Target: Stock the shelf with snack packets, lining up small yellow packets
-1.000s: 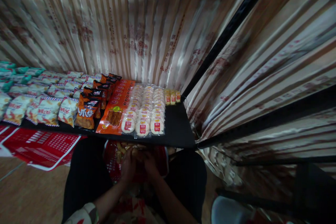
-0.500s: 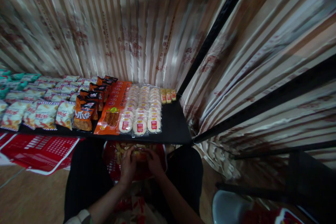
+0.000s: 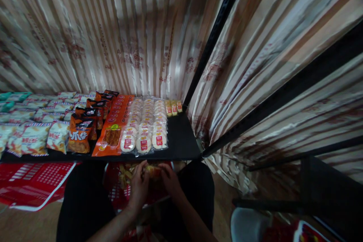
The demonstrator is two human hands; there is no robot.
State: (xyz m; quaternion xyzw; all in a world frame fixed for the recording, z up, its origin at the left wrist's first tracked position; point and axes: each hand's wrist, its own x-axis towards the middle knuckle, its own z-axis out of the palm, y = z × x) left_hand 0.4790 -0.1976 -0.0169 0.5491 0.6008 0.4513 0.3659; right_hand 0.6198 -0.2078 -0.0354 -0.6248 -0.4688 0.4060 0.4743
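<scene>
Between my knees, under the shelf's front edge, stands a red basket (image 3: 114, 193) with several yellow snack packets (image 3: 124, 176) in it. My left hand (image 3: 138, 185) has its fingers curled round one end of a yellow snack packet (image 3: 154, 171) with a reddish label. The other end is in the fingers of my right hand (image 3: 170, 181). Dim light blurs the packet, and I cannot tell whether it is one packet or a few together. At the back right of the black shelf (image 3: 181, 136) stand similar small yellow packets (image 3: 173, 108).
On the shelf, from the right, lie rows of round white crackers (image 3: 144, 143), an orange flat bag (image 3: 115, 128), orange-black bags (image 3: 80, 136) and white bags (image 3: 34, 140). Another red basket (image 3: 36, 179) stands at left. A black post (image 3: 217, 26) rises at the shelf's corner, before a striped curtain (image 3: 147, 38).
My view has shifted, so the shelf sits lower and further left. Both hands stay at the basket, and the yellow packet between them shows more plainly.
</scene>
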